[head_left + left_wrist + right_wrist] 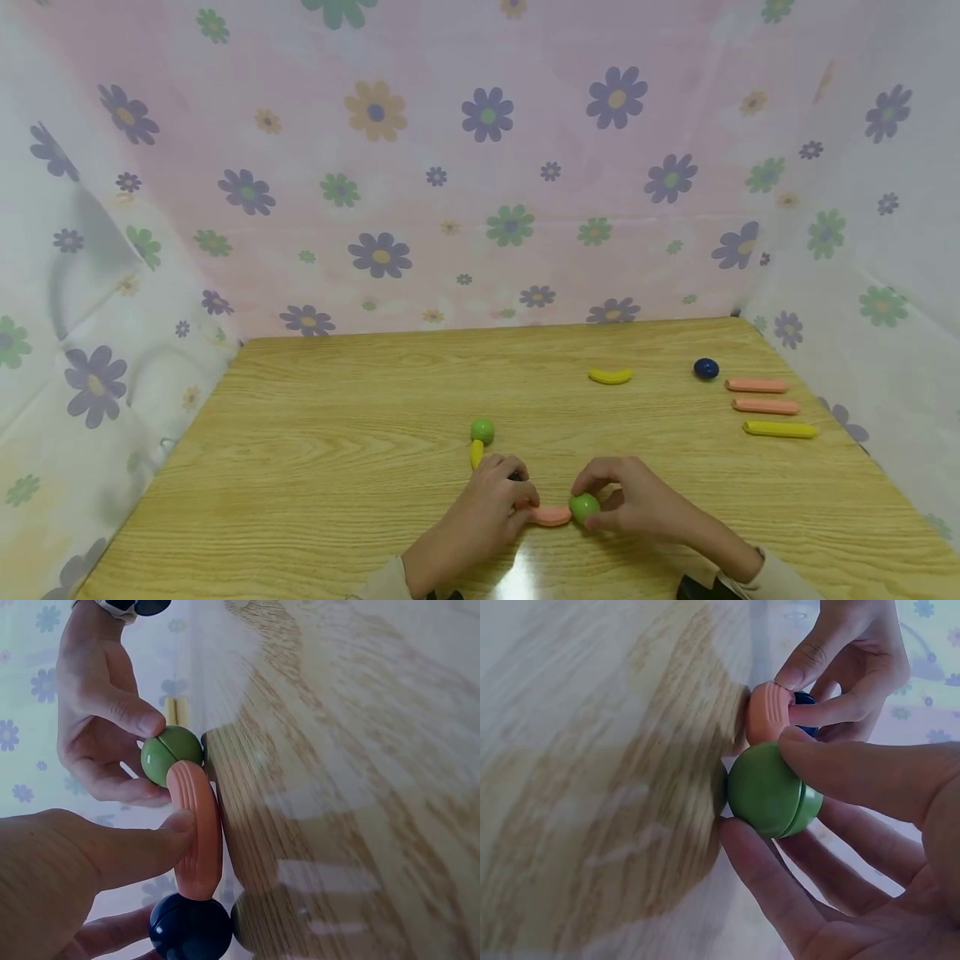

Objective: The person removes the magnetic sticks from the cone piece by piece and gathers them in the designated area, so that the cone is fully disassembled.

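Observation:
My left hand [487, 508] pinches a pink curved rod [552, 517] low over the wooden table. Against the rod's far end sits a green ball [585, 508], which my right hand [633, 500] holds between thumb and fingers. In the left wrist view a dark blue ball [191, 930] meets the rod's near end, beside the left fingers. Just beyond the left hand, a yellow curved rod [477, 454] touches a second green ball [482, 431]. The yellow rod's lower end is hidden by the left hand, so I cannot tell whether it meets the blue ball.
Farther back on the table [337, 417] lies another yellow curved rod [610, 377]. At the right are a dark blue ball [706, 368], two pink straight rods [767, 407] and a yellow straight rod [780, 429]. Flowered cloth [480, 167] walls the back and sides.

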